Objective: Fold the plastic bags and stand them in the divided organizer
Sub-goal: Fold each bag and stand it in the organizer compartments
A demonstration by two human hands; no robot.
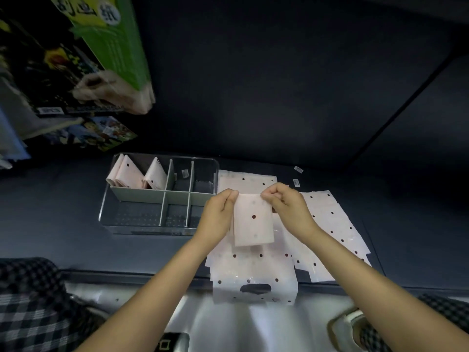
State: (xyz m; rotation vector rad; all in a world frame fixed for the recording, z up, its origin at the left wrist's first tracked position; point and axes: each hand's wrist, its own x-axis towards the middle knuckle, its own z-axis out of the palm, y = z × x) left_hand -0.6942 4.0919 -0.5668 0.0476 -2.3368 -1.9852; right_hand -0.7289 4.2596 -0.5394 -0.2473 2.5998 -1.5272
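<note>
The dark surface carries a clear organizer near its middle, toward the back edge. Just right of it lie flat pink dotted bags, overlapping in a spread that reaches the front edge; one bag with a cut-out handle hangs over that edge. Two small labels lie near the back, beyond the bags. Printed boxes sit at the far left corner.
</note>
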